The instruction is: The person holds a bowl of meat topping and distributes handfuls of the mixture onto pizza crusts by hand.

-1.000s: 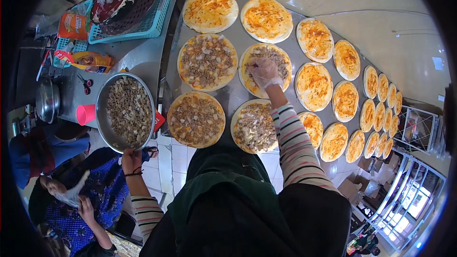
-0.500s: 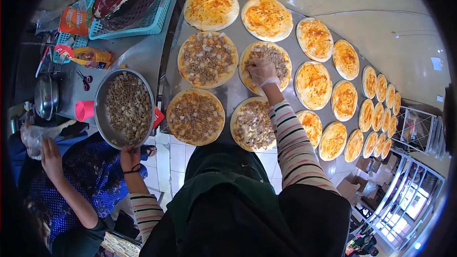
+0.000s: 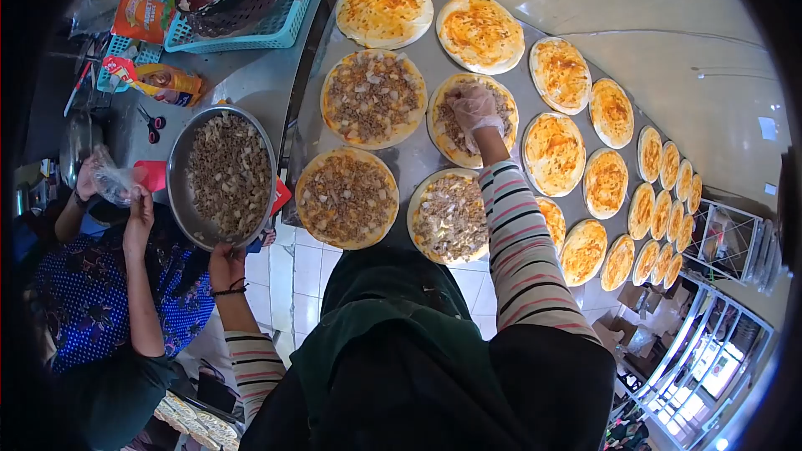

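My left hand (image 3: 225, 267) is closed on the near rim of a large metal bowl (image 3: 177, 200). Crumbled meat topping with pale chunks (image 3: 227, 174) partly fills the bowl. In a clear plastic glove, my right hand (image 3: 477, 110) rests on the topping of a pizza (image 3: 455, 144) in the second column. Its fingers are bunched and point down; whatever lies between them is hidden. Three other pizzas with meat topping surround that one: one upper left (image 3: 373, 98), one lower left (image 3: 347, 199) and one just below (image 3: 449, 215), partly behind my sleeve.
Several sauced crusts (image 3: 555, 154) spread rightward along the metal table (image 3: 516, 75). At left, a co-worker's hands (image 3: 138, 221) handle a clear plastic bag or glove (image 3: 114, 177). Scissors (image 3: 152, 125), a red cup (image 3: 150, 175), a sauce pouch (image 3: 170, 83) and a teal basket (image 3: 284, 38) stand near the bowl.
My right hand has shifted slightly on the same pizza, its fingers now more bunched. The co-worker's hands have come up beside the bowl with the clear plastic. My left hand still holds the bowl.
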`<action>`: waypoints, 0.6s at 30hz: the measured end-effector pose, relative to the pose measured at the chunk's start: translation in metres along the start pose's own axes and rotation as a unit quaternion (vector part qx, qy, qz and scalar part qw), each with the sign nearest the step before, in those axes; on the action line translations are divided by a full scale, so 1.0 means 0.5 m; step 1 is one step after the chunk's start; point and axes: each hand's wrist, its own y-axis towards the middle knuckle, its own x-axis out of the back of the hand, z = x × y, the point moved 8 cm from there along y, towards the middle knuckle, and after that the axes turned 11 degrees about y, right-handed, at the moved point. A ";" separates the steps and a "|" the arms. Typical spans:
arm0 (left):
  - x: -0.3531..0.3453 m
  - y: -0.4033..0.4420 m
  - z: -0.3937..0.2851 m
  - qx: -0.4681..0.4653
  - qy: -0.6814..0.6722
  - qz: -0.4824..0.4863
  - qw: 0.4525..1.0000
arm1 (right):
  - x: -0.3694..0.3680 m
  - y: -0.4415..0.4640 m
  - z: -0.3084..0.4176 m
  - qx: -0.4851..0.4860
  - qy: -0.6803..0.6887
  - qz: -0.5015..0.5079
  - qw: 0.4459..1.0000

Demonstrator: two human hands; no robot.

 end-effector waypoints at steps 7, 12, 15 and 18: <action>-0.019 -0.015 -0.009 -0.011 -0.008 -0.001 1.000 | -0.005 -0.075 -0.006 0.016 -0.005 0.073 0.997; -0.019 -0.016 -0.011 -0.017 -0.029 0.004 0.999 | 0.000 -0.133 0.022 0.069 0.009 0.006 0.998; -0.065 -0.023 0.005 0.002 -0.049 0.130 0.990 | -0.024 -0.143 0.006 0.041 0.042 0.040 0.997; -0.012 -0.005 0.000 -0.221 0.483 0.037 0.846 | -0.008 -0.144 0.023 0.017 0.062 0.049 0.997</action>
